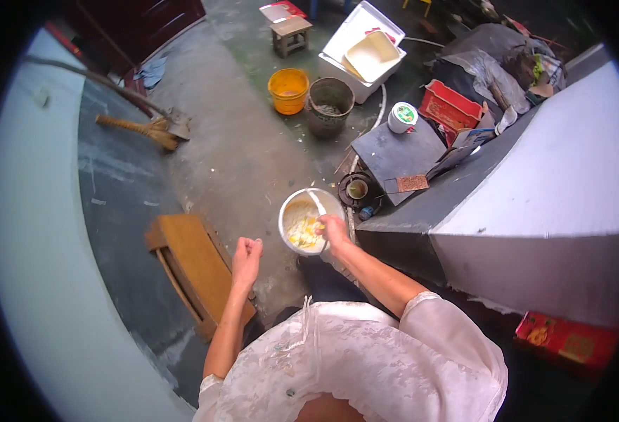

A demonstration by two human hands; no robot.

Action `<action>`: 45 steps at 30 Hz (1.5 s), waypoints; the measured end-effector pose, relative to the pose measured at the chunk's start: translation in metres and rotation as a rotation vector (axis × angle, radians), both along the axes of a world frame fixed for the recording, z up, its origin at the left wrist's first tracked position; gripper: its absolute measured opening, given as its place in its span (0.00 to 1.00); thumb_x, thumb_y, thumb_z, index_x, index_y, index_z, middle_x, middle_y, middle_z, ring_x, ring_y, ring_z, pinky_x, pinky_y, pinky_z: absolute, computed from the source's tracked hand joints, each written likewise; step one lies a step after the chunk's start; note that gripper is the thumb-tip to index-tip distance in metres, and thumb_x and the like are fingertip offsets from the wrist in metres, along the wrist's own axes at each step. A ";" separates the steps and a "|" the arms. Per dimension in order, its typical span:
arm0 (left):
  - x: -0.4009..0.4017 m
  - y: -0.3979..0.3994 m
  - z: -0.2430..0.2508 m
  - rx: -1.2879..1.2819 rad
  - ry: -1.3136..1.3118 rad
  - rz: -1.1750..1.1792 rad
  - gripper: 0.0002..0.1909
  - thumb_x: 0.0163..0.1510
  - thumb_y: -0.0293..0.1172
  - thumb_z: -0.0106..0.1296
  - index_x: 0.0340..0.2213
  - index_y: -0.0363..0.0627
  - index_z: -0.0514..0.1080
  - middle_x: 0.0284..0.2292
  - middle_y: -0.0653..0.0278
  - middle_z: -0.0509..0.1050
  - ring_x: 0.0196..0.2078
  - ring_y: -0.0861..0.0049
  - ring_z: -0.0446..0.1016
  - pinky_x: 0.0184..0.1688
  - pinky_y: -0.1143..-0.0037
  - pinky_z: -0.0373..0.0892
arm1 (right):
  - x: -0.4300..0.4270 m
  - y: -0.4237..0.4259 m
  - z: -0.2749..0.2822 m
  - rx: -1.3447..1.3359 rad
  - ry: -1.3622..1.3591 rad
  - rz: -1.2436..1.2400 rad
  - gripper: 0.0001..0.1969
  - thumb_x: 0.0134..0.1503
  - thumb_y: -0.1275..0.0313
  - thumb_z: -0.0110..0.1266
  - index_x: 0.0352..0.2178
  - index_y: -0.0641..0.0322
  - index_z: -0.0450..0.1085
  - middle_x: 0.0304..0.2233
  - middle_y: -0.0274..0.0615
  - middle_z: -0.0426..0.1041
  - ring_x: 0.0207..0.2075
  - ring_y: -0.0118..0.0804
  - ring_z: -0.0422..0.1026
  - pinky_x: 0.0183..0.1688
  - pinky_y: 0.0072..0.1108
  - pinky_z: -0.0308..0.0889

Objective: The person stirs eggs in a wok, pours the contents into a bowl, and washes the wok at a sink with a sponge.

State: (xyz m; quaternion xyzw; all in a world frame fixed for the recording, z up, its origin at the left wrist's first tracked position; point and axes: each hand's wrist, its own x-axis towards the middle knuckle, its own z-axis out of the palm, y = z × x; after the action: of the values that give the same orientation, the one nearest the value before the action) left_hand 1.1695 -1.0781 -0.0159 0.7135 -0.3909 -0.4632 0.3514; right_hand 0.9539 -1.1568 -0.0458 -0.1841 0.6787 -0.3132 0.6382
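A round white bucket (284, 232) stands on the concrete floor in front of me, holding a pale mass with yellow pieces (304, 232). My right hand (334, 233) is over the bucket's right side, its fingers closed around something at the handle-like white strip (315, 201) that crosses the opening; whether this strip is the bucket's handle or a utensil I cannot tell. To the left of the bucket, my left hand (248, 250) hangs in the air with its fingers curled in, and nothing shows in it.
A wooden bench (193, 258) lies at the left, near a straw hand broom (135, 129) and a shovel (178, 124). Ahead are a yellow bucket (288, 90), a dark bucket (329, 108) and a foam box (362, 53). A low grey table (399, 150) and a wall corner stand right.
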 end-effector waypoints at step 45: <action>-0.021 -0.174 -0.084 0.052 -0.365 -1.231 0.10 0.45 0.32 0.48 0.24 0.37 0.63 0.18 0.56 0.71 0.20 0.68 0.72 0.27 0.71 0.67 | -0.031 0.383 -0.062 0.691 0.676 -0.347 0.25 0.41 0.70 0.46 0.45 0.59 0.63 0.47 0.48 0.65 0.49 0.43 0.63 0.50 0.24 0.58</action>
State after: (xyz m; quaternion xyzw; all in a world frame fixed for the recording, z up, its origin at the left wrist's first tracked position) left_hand 1.1481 -1.2523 -0.1003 0.4343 -0.7712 -0.4604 -0.0682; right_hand 0.9227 -0.7737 -0.1079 0.0619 0.9316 -0.0950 0.3453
